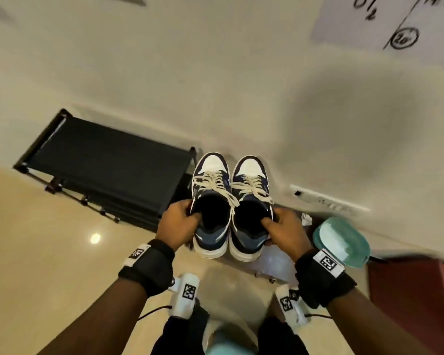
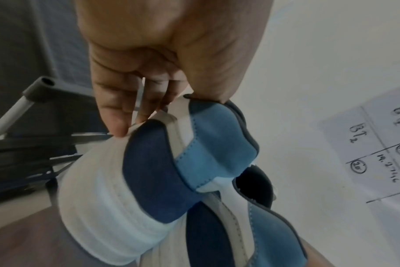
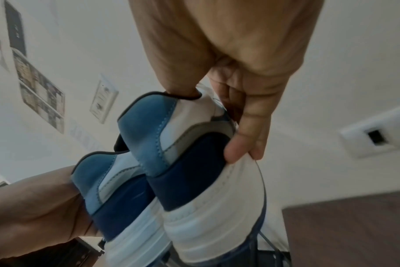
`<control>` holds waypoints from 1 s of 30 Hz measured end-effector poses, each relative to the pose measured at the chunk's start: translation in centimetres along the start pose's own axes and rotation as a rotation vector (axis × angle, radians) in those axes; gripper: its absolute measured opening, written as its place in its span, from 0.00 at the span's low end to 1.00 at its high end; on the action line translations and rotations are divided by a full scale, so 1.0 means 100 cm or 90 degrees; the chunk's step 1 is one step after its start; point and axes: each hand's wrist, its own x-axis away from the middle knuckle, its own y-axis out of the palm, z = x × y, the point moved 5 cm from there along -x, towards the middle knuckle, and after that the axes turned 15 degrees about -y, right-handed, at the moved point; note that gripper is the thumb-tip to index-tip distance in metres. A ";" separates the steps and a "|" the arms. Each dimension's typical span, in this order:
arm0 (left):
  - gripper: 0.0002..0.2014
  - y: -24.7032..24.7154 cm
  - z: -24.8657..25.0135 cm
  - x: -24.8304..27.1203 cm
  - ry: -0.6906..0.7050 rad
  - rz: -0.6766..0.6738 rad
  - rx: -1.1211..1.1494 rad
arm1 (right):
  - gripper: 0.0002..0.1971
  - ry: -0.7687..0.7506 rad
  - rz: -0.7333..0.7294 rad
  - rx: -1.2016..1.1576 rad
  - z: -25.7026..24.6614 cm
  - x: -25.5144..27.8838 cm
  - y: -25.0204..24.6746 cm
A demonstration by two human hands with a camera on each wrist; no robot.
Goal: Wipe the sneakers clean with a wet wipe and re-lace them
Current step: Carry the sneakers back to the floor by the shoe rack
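Two navy, blue and white sneakers with white laces are held side by side in the air, toes pointing away. My left hand (image 1: 182,221) grips the left sneaker (image 1: 210,201) at its collar, thumb inside the opening and fingers down the outer side (image 2: 119,115). My right hand (image 1: 282,226) grips the right sneaker (image 1: 251,201) the same way, thumb inside, fingers (image 3: 244,137) curled on the outer heel. Both sneakers are laced. The left wrist view shows the left sneaker's heel (image 2: 162,171); the right wrist view shows the right sneaker's heel (image 3: 194,162).
A black shoe rack (image 1: 108,165) stands at the left against the cream wall. A teal-lidded tub of wipes (image 1: 341,242) and a crumpled white wipe (image 1: 306,219) lie at the right. A power strip (image 1: 328,201) runs along the wall. A dark red surface (image 1: 415,303) fills the lower right.
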 end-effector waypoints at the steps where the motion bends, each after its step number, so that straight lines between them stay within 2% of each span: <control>1: 0.11 -0.018 0.008 0.001 0.011 0.012 0.002 | 0.09 -0.018 0.013 0.008 -0.020 -0.006 -0.001; 3: 0.12 -0.048 0.021 0.001 0.042 0.017 0.006 | 0.10 -0.055 0.031 0.005 -0.056 -0.017 0.000; 5: 0.04 -0.081 0.031 0.001 0.056 0.019 0.014 | 0.05 -0.075 0.047 0.003 -0.089 -0.024 0.008; 9: 0.09 -0.136 0.041 -0.007 0.078 0.019 0.015 | 0.06 -0.092 0.060 0.002 -0.133 -0.035 0.031; 12: 0.06 -0.167 0.041 -0.021 0.076 0.017 0.019 | 0.06 -0.093 0.054 0.001 -0.154 -0.050 0.051; 25: 0.09 -0.239 0.013 -0.101 0.026 0.030 0.007 | 0.12 -0.043 0.007 -0.110 -0.177 -0.124 0.143; 30: 0.10 -0.276 -0.007 -0.141 0.016 -0.014 0.002 | 0.09 -0.030 0.030 -0.095 -0.194 -0.138 0.188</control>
